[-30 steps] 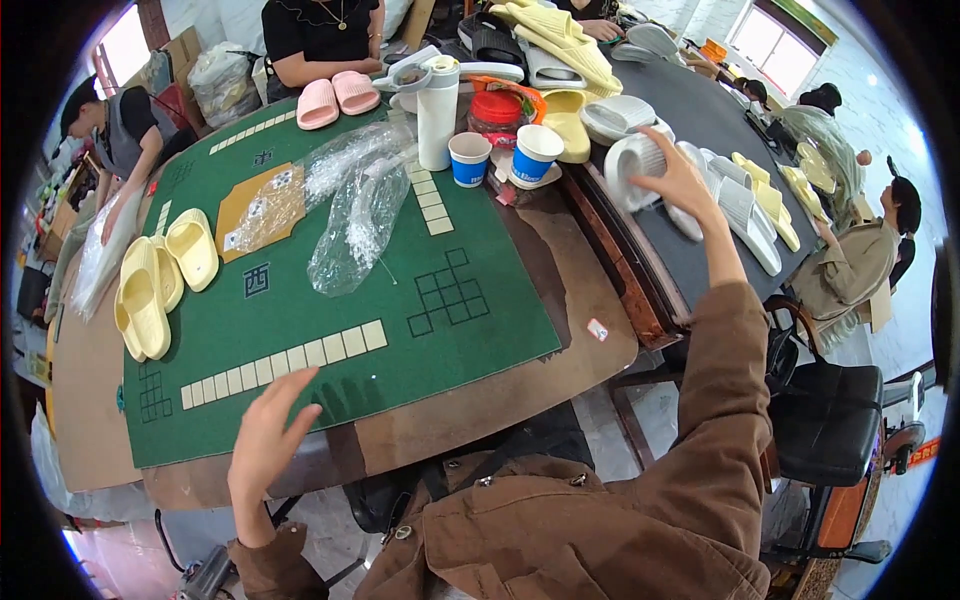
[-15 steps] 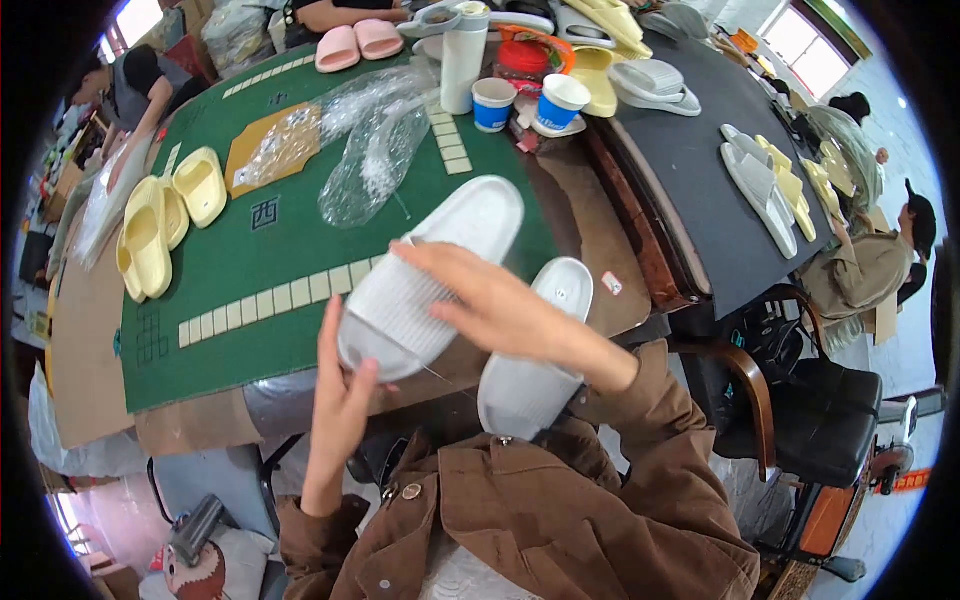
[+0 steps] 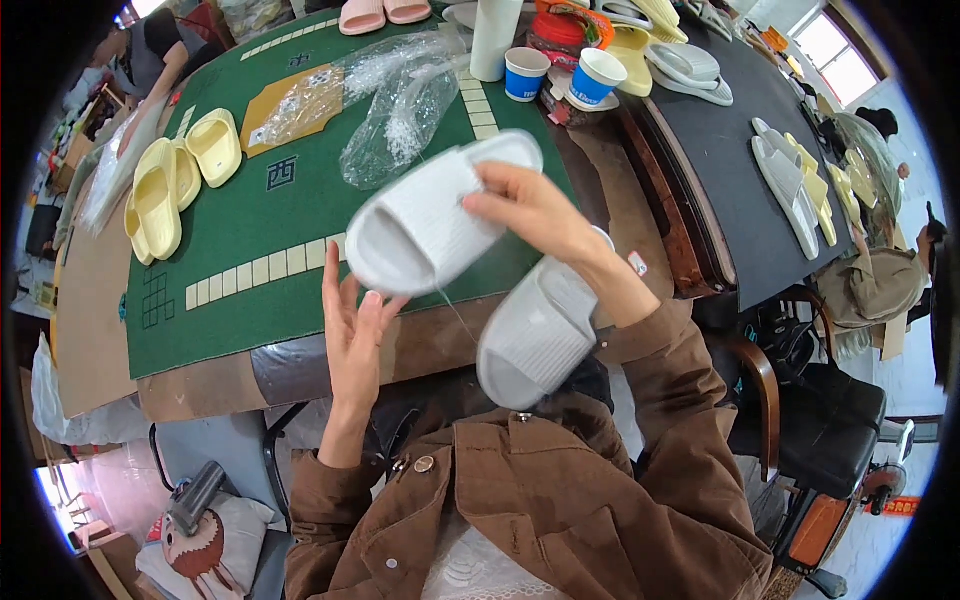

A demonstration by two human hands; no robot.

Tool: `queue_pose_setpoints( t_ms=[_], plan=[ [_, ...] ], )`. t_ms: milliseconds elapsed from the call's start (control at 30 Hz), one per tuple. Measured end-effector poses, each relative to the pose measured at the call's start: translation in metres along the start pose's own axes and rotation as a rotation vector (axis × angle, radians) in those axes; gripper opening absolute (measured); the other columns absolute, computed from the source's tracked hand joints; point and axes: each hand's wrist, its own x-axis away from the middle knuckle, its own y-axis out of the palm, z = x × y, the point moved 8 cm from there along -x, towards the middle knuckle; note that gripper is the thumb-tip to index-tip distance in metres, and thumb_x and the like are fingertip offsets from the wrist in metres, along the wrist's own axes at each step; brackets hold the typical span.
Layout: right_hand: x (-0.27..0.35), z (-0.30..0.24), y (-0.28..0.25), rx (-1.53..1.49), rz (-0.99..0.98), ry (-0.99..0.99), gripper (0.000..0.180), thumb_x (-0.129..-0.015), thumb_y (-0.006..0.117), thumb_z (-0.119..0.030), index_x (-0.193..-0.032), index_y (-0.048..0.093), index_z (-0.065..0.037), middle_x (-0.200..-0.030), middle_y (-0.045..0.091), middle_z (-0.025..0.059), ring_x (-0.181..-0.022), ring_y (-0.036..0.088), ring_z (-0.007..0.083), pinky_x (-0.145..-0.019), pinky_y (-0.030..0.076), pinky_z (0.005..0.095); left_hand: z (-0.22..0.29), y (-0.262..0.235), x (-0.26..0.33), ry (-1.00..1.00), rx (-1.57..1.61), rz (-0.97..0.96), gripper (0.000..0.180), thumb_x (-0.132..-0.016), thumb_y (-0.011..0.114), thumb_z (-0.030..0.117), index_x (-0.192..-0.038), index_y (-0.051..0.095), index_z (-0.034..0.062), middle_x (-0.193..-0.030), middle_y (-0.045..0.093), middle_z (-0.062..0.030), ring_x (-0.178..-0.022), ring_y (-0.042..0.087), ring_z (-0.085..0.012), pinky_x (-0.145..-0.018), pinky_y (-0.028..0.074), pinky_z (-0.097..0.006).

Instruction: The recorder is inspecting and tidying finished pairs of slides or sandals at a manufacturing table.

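Scene is bright, evenly lit; window [image 3: 842, 58] at upper right is near blown-out. Clear plastic bag [image 3: 398, 130] shows glints. Fisheye bends straight edges; rim is black.

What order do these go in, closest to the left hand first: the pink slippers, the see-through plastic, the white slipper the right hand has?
In the head view:
1. White slipper: held by the right hand, close to the left hand.
2. See-through plastic: farther forward, on the green mat.
3. Pink slippers: farthest, at the picture's top edge.
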Motion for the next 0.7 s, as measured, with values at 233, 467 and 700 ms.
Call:
queue_pose_setpoints(
  t_ms=[233, 467, 700],
  plan=[
    [-0.027, -0.026, -0.043, -0.223, 0.307, -0.118, 0.032, -0.093, 0.06, -0.017, -0.121, 0.052, -0.004, -0.11, 0.062, 0.0026, -0.101, 0.057, 0.0103, -0.088, 0.045, 0.0284, -0.014, 0.036, 0.026, 0.325, -1.008, -0.352, 0.063, -0.082, 0.066, 0.011, -0.138, 0.039, 0.0048, -0.137, 0.04, -0.0181, -0.126, 0.043, -0.0342, -0.103, 0.038, -0.044],
    [0.007, -0.036, -0.026, -0.265, 0.361, -0.191, 0.033, -0.091, 0.06, -0.011, -0.122, 0.051, -0.001, -0.114, 0.061, 0.0057, -0.102, 0.056, 0.0117, -0.087, 0.045, 0.0264, -0.035, 0.047, 0.021, 0.436, -1.427, -0.465, 0.07, -0.083, 0.067, 0.022, -0.143, 0.033, 0.0083, -0.141, 0.042, -0.0138, -0.135, 0.034, -0.0297, -0.111, 0.025, -0.048],
    [0.076, -0.056, -0.008, 0.034, 0.459, -0.295, 0.029, -0.087, 0.064, -0.002, -0.113, 0.053, 0.003, -0.107, 0.061, 0.0062, -0.097, 0.056, 0.0105, -0.085, 0.044, 0.0235, -0.032, 0.043, 0.009, 0.441, -1.404, -0.458, 0.064, -0.085, 0.064, 0.019, -0.143, 0.036, 0.0107, -0.14, 0.043, -0.0106, -0.134, 0.036, -0.0275, -0.111, 0.026, -0.046]
  ],
)
